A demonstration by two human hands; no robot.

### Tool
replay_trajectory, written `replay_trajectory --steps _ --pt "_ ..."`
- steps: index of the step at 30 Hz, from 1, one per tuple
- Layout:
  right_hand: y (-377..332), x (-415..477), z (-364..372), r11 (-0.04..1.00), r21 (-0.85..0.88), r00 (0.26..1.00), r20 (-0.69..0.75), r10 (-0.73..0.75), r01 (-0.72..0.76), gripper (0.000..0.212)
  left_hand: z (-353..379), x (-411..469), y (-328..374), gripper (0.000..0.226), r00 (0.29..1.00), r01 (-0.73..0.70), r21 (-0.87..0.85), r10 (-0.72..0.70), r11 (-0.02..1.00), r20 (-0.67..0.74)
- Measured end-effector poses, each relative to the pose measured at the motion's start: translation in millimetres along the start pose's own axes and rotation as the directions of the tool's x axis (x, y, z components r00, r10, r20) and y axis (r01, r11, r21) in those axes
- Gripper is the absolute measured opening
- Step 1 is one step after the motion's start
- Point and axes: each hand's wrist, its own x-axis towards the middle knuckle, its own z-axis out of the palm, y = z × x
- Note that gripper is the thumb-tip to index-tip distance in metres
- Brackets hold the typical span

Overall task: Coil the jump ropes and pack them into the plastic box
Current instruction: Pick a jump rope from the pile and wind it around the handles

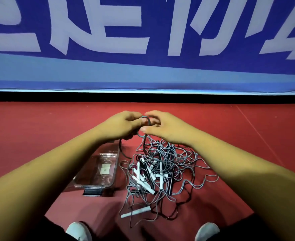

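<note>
The scene is seen from one wide-angle camera worn on the head and aimed forward and down. The left hand [124, 125] and right hand [162, 127] are framed closely at centre. Beyond them the red floor [39, 122] and a blue banner [143, 66] are taken in.

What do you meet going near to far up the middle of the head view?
First the shoe tips → lone white handle → tangled rope pile → left hand and right hand, both gripping a small rope coil → black baseboard strip → blue banner wall.
</note>
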Motion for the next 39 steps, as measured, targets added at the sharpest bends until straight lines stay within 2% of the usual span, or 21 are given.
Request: replay_trajectory --steps 2,3,6,8,11,14,16,17,20,22,23,25,27,29,30,32,33,35,36,38,39 --pt "-4 -1 1 0.998 0.054 1.0 -0.005 -0.02 0.02 0.024 -3 0 0 0.032 1.0 -0.006 -0.049 0.007 0.999 0.007" --pt "-5 0 -3 0.992 0.118 0.999 -0.035 -0.031 0.035 0.02 -7 0 0 0.033 1.0 -0.017 -0.036 0.017 0.999 -0.003" --pt "-6 5 -23 0.867 0.492 0.963 -0.262 0.061 0.078 0.026 -31 0 -10 0.033 0.998 -0.019 0.125 0.026 0.992 -0.058" --pt "1 8 -46 0.77 0.627 0.881 -0.423 0.212 0.116 0.028 -47 0 -26 0.029 0.997 0.038 0.226 -0.022 0.973 -0.077" --pt "31 4 -64 0.913 0.407 0.777 -0.565 0.277 -0.029 0.033 -54 -6 -52 0.026 0.988 0.156 0.156 -0.156 0.975 -0.011" --pt "43 -2 -59 0.96 0.02 0.893 -0.362 0.268 -0.28 0.01 -45 -7 -54 0.026 0.984 0.173 0.115 -0.175 0.978 0.012" --pt "34 -3 -51 0.936 -0.268 0.968 -0.168 0.188 -0.228 0.051 -34 -5 -40 0.026 0.99 0.135 0.099 -0.139 0.986 0.033" --pt "26 -3 -44 0.95 -0.283 0.989 -0.098 0.109 -0.133 0.063 -29 -4 -33 0.026 0.992 0.115 0.095 -0.12 0.989 0.047" --pt "0 -2 -13 0.998 -0.063 1.0 0.029 0.007 -0.005 0.052 -14 -2 -14 0.027 0.996 0.047 0.049 -0.051 0.998 0.078" --pt "-9 -1 2 0.998 -0.059 0.999 0.038 -0.014 0.016 0.026 -11 -2 -10 0.027 0.998 -0.008 0.01 0.007 1.0 0.062" --pt "-11 2 5 0.997 -0.065 0.999 0.014 -0.039 0.04 0.024 -13 -1 -9 0.027 0.999 -0.035 0.006 0.035 0.999 0.035" --pt "-16 5 0 0.995 0.079 0.993 -0.104 -0.059 0.068 0.028 -22 -1 -9 0.029 0.997 -0.073 0.007 0.073 0.997 -0.025" --pt "-19 9 -16 0.907 0.398 0.954 -0.299 -0.01 0.135 0.03 -34 1 -17 0.029 0.998 -0.055 0.089 0.058 0.995 -0.037" --pt "-15 12 -42 0.746 0.622 0.868 -0.481 0.125 0.238 0.03 -45 2 -37 0.031 0.997 0.073 0.244 -0.069 0.967 -0.024" --pt "-10 11 -54 0.741 0.62 0.816 -0.55 0.177 0.257 0.031 -47 1 -48 0.033 0.988 0.152 0.272 -0.15 0.95 -0.027" --pt "13 8 -69 0.89 0.43 0.753 -0.634 0.178 0.151 0.034 -46 -2 -65 0.034 0.968 0.25 0.163 -0.247 0.954 -0.037" --pt "26 9 -72 0.966 0.257 0.775 -0.616 0.142 0.028 0.033 -44 -3 -65 0.032 0.964 0.263 0.065 -0.26 0.963 -0.048" --pt "39 3 -69 0.967 -0.11 0.875 -0.457 0.158 -0.232 0.014 -40 -2 -55 0.031 0.971 0.224 -0.045 -0.227 0.974 -0.08" --pt "37 0 -64 0.916 -0.275 0.906 -0.384 0.176 -0.294 0.027 -38 1 -46 0.031 0.978 0.187 -0.053 -0.19 0.981 -0.083" --pt "30 0 -53 0.896 -0.407 0.967 -0.241 0.084 -0.18 0.07 -29 5 -27 0.035 0.993 0.11 0.084 -0.107 0.99 -0.048" --pt "22 2 -44 0.929 -0.362 0.984 -0.177 0.012 -0.077 0.075 -25 5 -18 0.036 0.997 0.078 0.143 -0.076 0.987 -0.019"
